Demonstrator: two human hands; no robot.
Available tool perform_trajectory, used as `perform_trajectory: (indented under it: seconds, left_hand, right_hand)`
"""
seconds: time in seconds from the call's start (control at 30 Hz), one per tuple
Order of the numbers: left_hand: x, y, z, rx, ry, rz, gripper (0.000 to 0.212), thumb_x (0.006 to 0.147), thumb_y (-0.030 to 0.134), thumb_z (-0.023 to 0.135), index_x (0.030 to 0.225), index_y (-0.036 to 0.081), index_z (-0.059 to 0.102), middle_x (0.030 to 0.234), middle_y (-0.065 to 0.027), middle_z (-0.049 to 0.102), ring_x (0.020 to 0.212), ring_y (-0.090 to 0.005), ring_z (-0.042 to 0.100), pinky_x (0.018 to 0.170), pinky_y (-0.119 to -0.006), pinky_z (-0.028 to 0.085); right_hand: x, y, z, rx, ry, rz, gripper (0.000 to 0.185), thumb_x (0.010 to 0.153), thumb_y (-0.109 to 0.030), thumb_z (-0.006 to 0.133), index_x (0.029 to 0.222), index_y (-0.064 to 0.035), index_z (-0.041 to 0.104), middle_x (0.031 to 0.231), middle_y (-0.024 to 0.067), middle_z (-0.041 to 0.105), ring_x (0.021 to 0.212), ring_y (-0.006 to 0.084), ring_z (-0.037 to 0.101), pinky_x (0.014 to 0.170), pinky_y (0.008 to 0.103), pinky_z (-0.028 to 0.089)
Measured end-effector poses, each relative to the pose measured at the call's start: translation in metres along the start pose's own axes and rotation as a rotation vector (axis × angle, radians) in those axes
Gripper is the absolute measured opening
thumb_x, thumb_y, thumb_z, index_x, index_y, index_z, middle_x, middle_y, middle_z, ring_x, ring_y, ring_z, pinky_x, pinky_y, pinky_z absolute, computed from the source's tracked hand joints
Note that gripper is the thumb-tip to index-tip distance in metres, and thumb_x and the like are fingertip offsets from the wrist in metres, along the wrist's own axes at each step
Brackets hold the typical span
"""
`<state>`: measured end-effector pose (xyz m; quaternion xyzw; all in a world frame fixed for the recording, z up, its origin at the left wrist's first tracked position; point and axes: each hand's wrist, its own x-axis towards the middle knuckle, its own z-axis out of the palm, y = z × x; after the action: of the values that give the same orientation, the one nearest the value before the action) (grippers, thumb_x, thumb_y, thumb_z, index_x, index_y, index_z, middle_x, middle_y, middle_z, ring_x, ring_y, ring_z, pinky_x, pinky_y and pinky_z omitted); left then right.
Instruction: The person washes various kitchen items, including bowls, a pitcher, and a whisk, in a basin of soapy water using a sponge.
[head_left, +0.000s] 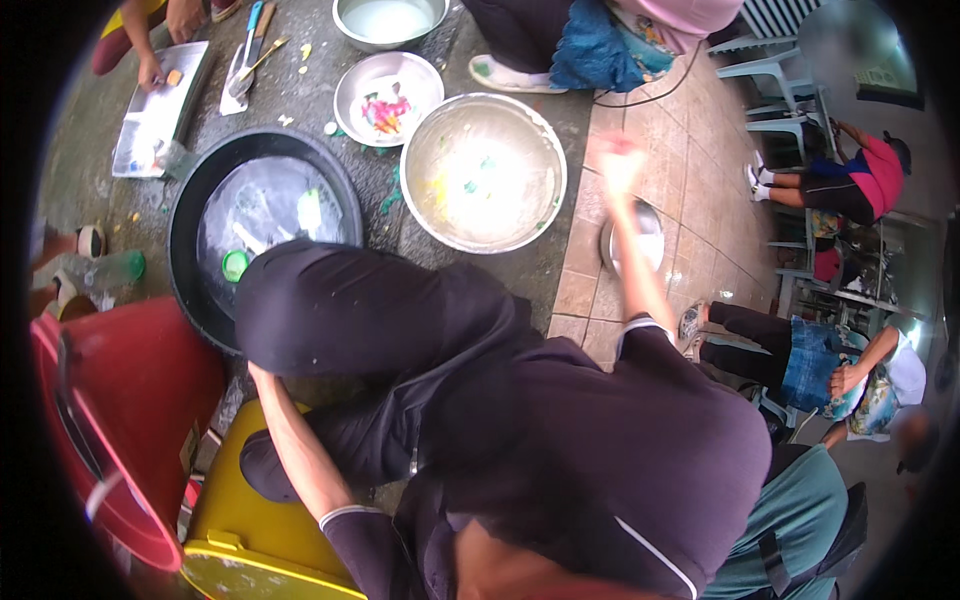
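My right hand (621, 159), blurred, is held out over the tiled floor; I cannot tell whether its fingers are apart or closed. Under that forearm sits a metal bowl (651, 225), partly covered. My left hand is out of sight behind my raised knee; only its forearm shows. Before me on the wet ground stands a large metal basin (480, 214) with yellow and green bits inside. A smaller metal bowl (352, 97) beside it holds pink, red and orange scraps. The black tub (184, 232) at my left contains cloudy water and a green round piece (235, 265), perhaps a lid.
A red bucket (135, 375) and a yellow container (247, 495) crowd my left side. Beyond the tub, another person's hand (151, 73) touches a small block over a metal tray (199, 64). Utensils (255, 52) lie nearby. People and plastic chairs (776, 71) occupy the right.
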<state>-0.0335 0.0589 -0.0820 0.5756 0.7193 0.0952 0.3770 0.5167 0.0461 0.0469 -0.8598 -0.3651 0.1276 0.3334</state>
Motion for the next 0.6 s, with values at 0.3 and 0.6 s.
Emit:
perform_trajectory:
  seconds: [0.3,0.6]
  left_hand:
    - [0.011,-0.010,0.017,0.284,-0.199,-0.069,0.032,0.074,0.010,0.063,0.105,0.002,0.061,0.104,-0.0254,0.065,0.103,-0.0373,0.064,0.085,-0.048,0.051]
    - [-0.002,0.004,0.013,0.295,-0.311,-0.206,0.031,0.074,0.005,0.069,0.104,-0.001,0.068,0.109,-0.0174,0.068,0.105,-0.0314,0.066,0.086,-0.041,0.055]
  right_hand:
    - [-0.055,0.210,-0.001,-0.621,-0.121,0.185,0.027,0.084,-0.017,0.063,0.102,0.0016,0.054,0.086,0.0109,0.064,0.070,0.0156,0.062,0.062,0.0289,0.050]
    - [-0.060,0.242,-0.041,-0.319,-0.009,0.303,0.018,0.085,-0.015,0.058,0.089,0.0019,0.052,0.076,0.0116,0.060,0.061,0.0167,0.058,0.053,0.0297,0.047]
